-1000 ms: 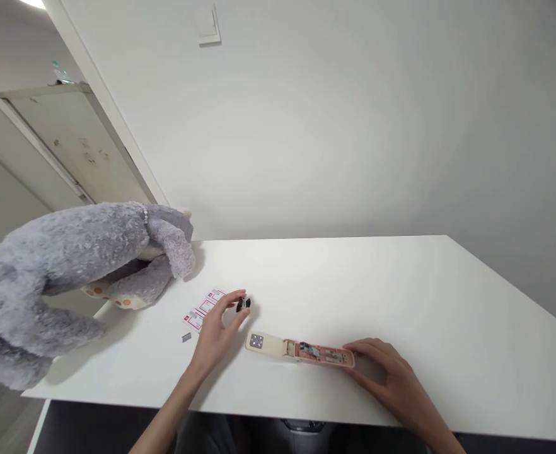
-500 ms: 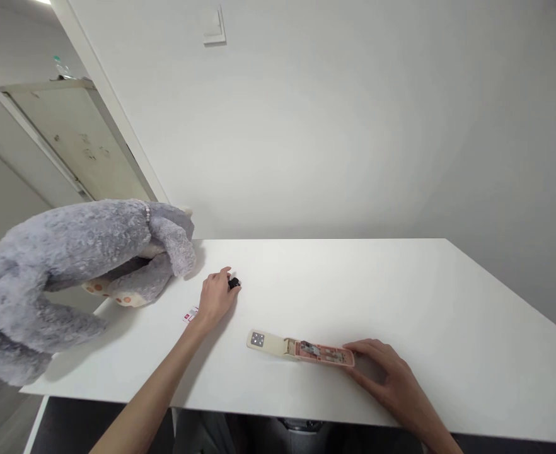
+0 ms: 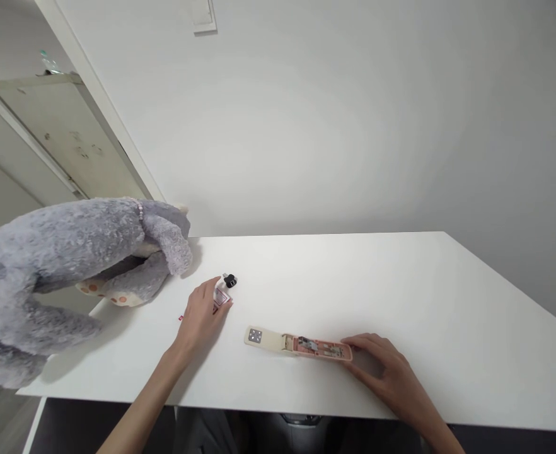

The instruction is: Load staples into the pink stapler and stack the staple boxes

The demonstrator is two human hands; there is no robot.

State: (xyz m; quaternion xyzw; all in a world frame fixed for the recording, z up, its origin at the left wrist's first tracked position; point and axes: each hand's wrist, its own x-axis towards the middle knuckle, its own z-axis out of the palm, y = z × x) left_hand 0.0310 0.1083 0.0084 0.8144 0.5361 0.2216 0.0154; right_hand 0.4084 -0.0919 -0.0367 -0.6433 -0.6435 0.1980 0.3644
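A stapler (image 3: 269,340) lies unfolded on the white table, its cream arm with a square metal plate to the left and its pink part with metal workings to the right. My right hand (image 3: 389,372) grips the pink end between thumb and fingers. My left hand (image 3: 201,315) is over small red-and-white boxes (image 3: 220,297), thumb and forefinger apart on either side of one; the hand covers most of them. Just beyond its fingertips sits a small black staple remover (image 3: 230,280) with metal jaws, touching neither hand.
A big grey plush toy (image 3: 89,236) slumps over the table's left end. Behind the white table (image 3: 335,277) rises a plain wall with a light switch (image 3: 204,16). At the far left stands a pale cabinet (image 3: 65,135) with a bottle on top.
My left hand carried the staple remover away from me and let go of it on the table, then came back over the boxes. My right hand stays at the stapler.
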